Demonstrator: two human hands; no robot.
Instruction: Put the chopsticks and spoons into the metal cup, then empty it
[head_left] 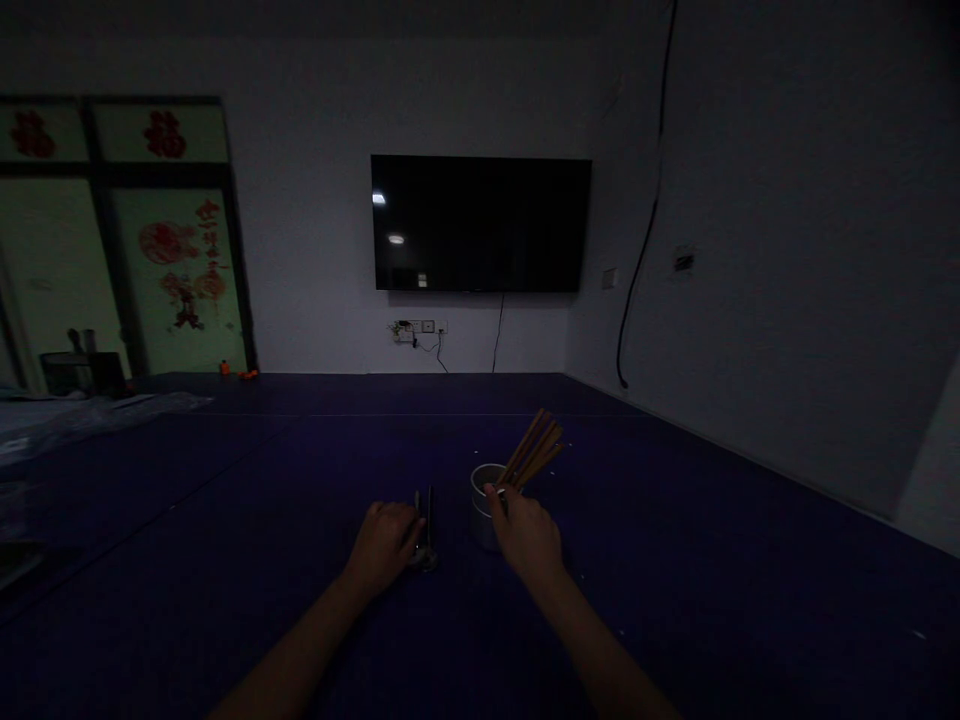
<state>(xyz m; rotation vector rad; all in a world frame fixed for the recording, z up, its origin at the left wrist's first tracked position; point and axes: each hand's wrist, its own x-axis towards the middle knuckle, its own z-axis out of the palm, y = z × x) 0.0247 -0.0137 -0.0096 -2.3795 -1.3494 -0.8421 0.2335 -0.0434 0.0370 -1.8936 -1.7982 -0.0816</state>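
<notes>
The scene is dim. On a dark purple table stands a small pale round cup with several wooden chopsticks leaning out to the right. My right hand rests against the cup's front, its fingers pinched at the rim near the chopsticks' lower ends. My left hand lies curled on the table left of the cup, its fingers closed on metal utensils, apparently spoons, whose handles point away from me.
A black TV hangs on the white far wall above a socket strip. Green doors with red decorations stand at far left. Clear plastic sheeting and a dark container lie on the table's left side.
</notes>
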